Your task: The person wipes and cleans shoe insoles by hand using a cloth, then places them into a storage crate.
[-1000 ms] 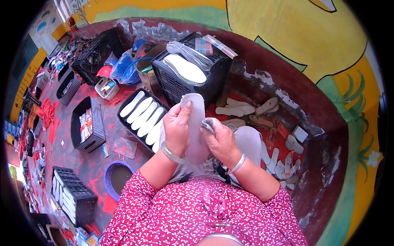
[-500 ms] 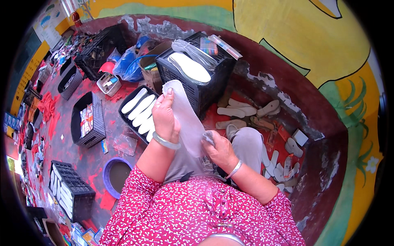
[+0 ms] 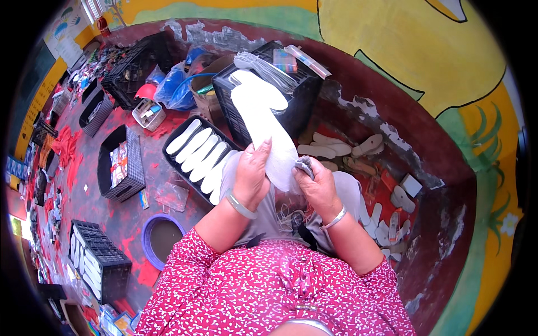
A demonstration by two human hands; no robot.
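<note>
A white shoe insole (image 3: pixel 259 117) slants up and away in front of me, its far end overlapping another white insole (image 3: pixel 277 99) on top of the black crate (image 3: pixel 227 103). My left hand (image 3: pixel 252 175) grips its lower left edge, thumb on the upper face. In my right hand (image 3: pixel 321 187) a small grey, fuzzy-looking scrap of cloth (image 3: pixel 305 164) is pinched at the insole's near right edge. The fingers under the insole are hidden.
Beyond my left forearm stands a black basket (image 3: pixel 166 152) with a row of white insoles. A purple-rimmed basin (image 3: pixel 147 246) and a crate of insoles (image 3: pixel 115 274) are at lower left. Loose soles (image 3: pixel 367 147) lie at right by the peeling wall. Grey cord (image 3: pixel 263 68) tops the crate.
My left hand has shifted from the insole's far end down to its nearer left edge. The insole now reaches farther over the crate. My right hand has moved slightly right and up.
</note>
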